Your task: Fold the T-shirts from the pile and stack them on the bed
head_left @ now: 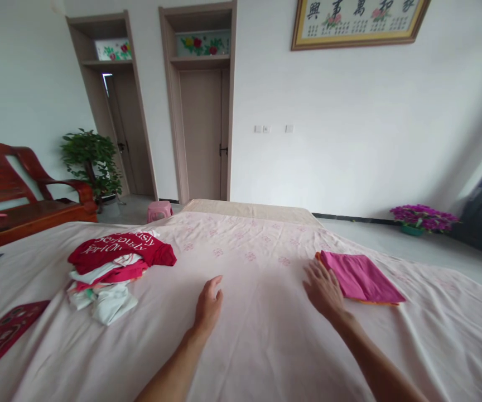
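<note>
i see left hand (210,304) half-curled, empty; right hand (323,285) spread flat, touching pink cloth (364,276); clothes pile (115,259) near sheet's (261,318) far-left edge.

folded stack (362,277): matt cloth | bench (35,214): glossy wood | stool (159,210): smooth plastic

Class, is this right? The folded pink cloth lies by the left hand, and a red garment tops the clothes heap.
Not quite: the head view shows the folded pink cloth by the right hand. A red garment does top the clothes heap.
</note>
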{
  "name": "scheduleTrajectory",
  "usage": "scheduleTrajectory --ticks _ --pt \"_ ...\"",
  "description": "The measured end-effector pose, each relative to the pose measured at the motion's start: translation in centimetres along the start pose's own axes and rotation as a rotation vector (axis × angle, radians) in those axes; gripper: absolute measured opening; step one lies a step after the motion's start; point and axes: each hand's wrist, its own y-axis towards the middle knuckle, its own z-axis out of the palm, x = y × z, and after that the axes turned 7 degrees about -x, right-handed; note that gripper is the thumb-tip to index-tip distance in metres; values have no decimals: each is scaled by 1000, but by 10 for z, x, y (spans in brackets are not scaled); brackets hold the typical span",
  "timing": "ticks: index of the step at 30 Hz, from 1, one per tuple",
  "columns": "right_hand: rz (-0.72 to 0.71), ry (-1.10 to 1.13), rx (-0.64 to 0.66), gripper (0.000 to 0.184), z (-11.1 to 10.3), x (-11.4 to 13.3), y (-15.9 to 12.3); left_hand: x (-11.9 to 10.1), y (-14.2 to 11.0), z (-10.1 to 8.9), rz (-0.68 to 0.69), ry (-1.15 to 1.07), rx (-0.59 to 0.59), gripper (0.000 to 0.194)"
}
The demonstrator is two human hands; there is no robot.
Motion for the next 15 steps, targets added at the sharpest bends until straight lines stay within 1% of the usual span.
scheduleTrajectory --ticks 2,3,5,6,8,11,13,14,15 --pt "-39 92 77 55 6 33 -16 6 6 -4 -5 -43 -30 46" --pt "-47 127 115 56 8 46 -24 8 11 -8 -2 -47 -51 46" --pt "-61 164 148 54 13 63 -34 9 26 -26 21 2 -111 45" --pt "-68 171 148 53 13 67 -38 8 36 -40 42 54 -152 43" --pt "-81 175 133 51 13 70 -42 3 61 -75 106 211 -234 39" --pt "-89 186 126 50 10 68 -42 -3 100 -144 132 427 -365 36" --pt "-85 191 120 49 10 66 -42 0 121 -190 61 567 -489 37" --pt "-83 194 116 48 10 66 -42 5 128 -211 19 605 -520 38" --pt "-81 196 110 48 11 66 -42 11 134 -229 7 595 -505 40"
